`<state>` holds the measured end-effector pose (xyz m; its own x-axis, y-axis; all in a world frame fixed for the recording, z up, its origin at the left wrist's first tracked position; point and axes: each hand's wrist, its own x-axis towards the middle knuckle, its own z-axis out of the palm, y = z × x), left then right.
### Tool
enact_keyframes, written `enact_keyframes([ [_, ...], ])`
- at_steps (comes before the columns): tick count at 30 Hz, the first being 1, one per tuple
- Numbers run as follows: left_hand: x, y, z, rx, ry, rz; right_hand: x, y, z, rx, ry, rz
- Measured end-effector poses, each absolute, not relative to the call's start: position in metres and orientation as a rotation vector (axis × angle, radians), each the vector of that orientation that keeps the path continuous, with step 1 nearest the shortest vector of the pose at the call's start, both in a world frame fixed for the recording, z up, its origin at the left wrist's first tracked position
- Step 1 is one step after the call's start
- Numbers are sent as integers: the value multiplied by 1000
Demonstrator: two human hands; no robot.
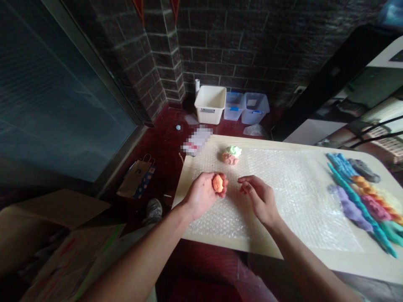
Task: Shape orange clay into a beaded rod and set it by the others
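Note:
A small lump of orange modelling clay [218, 183] rests in my left hand [203, 191], which is turned palm up with its fingers curled around the clay. To the right, apart from the lump, hovers my right hand [260, 197]. Its fingers are loosely bent and spread a little, and nothing shows between them. Beyond both hands, a pink clay lump [231, 159] with pale green clay [233, 150] on top stands on the table. Beneath my hands lies a sheet of bubble wrap [289, 193].
Soft coloured pieces lie at the table's right end, among them a teal strip [362, 209], a purple piece [349, 207] and a blue piece [341, 167]. On the floor stand a cream bin [210, 115], clear tubs [255, 112], a paper bag [135, 178] and a cardboard box [63, 207].

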<state>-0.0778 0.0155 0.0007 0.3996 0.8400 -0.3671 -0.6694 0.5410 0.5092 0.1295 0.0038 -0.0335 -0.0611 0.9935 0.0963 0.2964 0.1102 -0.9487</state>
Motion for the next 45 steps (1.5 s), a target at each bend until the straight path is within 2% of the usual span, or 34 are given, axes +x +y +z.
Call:
enact_keyframes([
  [9, -75, 10, 2, 453, 629, 923, 128, 3, -33, -1308, -1482, 998],
  [14, -78, 8, 3, 346, 591, 893, 128, 3, -33, -1320, -1497, 1000],
  [20, -77, 9, 7, 432, 935, 931, 127, 4, -33, -1325, -1502, 996],
  [34, -79, 12, 0, 626, 1113, 1098, 127, 3, -31, -1384, -1586, 956],
  [45, -81, 19, -3, 487, 879, 1196, 129, 3, -33, -1413, -1623, 907],
])
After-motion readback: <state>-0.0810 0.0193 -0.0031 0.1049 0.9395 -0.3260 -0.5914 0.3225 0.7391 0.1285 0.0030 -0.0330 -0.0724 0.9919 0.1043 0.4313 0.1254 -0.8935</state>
